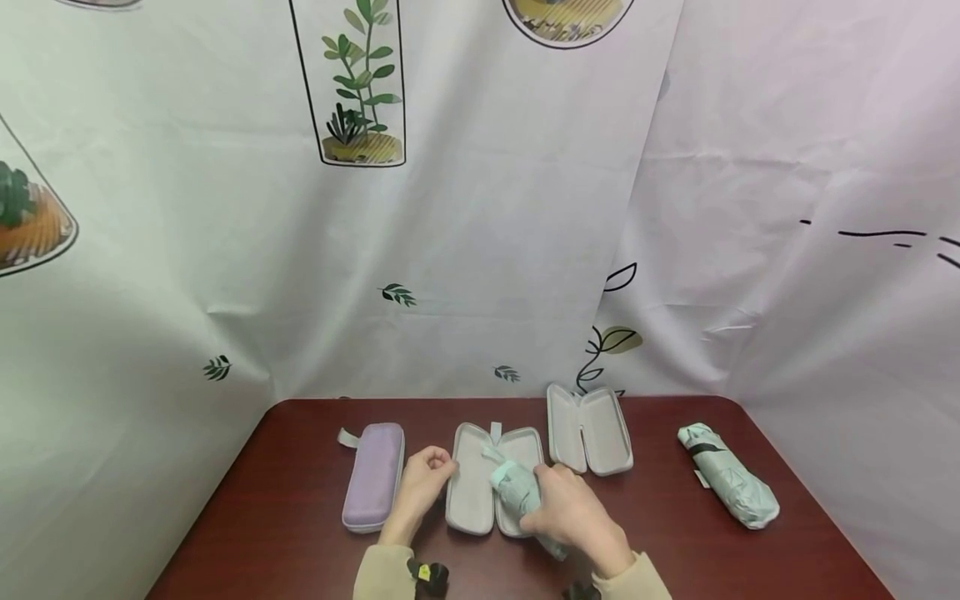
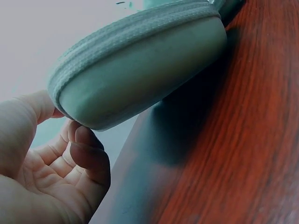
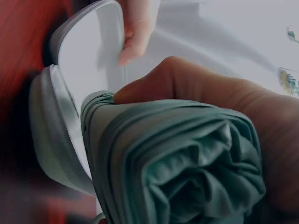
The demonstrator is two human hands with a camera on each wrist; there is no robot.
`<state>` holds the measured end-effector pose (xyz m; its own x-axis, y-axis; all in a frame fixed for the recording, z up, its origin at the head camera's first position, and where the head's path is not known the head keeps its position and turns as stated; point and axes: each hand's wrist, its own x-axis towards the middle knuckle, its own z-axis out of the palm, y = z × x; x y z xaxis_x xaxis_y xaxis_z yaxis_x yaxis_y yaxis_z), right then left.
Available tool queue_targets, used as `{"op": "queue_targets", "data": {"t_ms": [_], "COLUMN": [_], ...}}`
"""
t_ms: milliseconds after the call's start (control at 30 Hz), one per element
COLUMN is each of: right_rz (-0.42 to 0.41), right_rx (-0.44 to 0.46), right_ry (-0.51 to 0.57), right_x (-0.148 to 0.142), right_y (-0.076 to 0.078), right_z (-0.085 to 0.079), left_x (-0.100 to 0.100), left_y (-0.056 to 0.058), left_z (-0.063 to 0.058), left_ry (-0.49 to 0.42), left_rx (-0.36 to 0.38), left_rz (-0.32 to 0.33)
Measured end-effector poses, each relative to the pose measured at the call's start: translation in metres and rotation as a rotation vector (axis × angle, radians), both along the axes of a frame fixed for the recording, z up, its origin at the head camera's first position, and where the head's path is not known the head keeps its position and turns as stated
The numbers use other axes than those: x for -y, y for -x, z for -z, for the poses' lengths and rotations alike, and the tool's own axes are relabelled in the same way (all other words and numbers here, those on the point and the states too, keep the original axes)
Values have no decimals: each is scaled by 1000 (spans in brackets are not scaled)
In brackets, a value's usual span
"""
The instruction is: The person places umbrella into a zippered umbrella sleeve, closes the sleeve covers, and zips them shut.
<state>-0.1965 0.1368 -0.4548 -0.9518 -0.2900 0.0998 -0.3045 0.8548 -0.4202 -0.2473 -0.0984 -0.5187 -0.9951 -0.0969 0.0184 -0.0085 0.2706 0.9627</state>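
My right hand [image 1: 572,507] grips a folded mint-green umbrella [image 1: 516,485], which slants over the right half of an open, pale-lined zip case [image 1: 470,492]. In the right wrist view the umbrella [image 3: 196,163] shows its gathered fabric end, with the thumb laid along its side. At the case's left edge, my left hand [image 1: 426,477] pinches the rim between thumb and fingers. The left wrist view gives the case's rounded outer shell [image 2: 145,79] and zipper band close up, fingertips at its end.
A closed lilac case [image 1: 375,475] with a pale loop lies left of the left hand. Behind to the right stands another open case [image 1: 606,429]. A second folded mint umbrella [image 1: 731,479] with a dark strap lies at the right. White printed cloth surrounds the dark red table [image 1: 262,517].
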Motion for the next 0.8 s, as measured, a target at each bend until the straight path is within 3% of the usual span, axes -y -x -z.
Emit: {"op": "queue_targets", "data": {"t_ms": [367, 800], "right_rz": [158, 254], "right_rx": [-82, -101], "right_ry": [-71, -29], "right_x": [10, 30], "right_y": [11, 21], "right_z": [5, 20], "left_x": [-1, -2], "left_y": [3, 2], "left_z": [-3, 0], "left_ry": [7, 18], "left_rx": [-1, 5], "left_rz": [0, 13]}}
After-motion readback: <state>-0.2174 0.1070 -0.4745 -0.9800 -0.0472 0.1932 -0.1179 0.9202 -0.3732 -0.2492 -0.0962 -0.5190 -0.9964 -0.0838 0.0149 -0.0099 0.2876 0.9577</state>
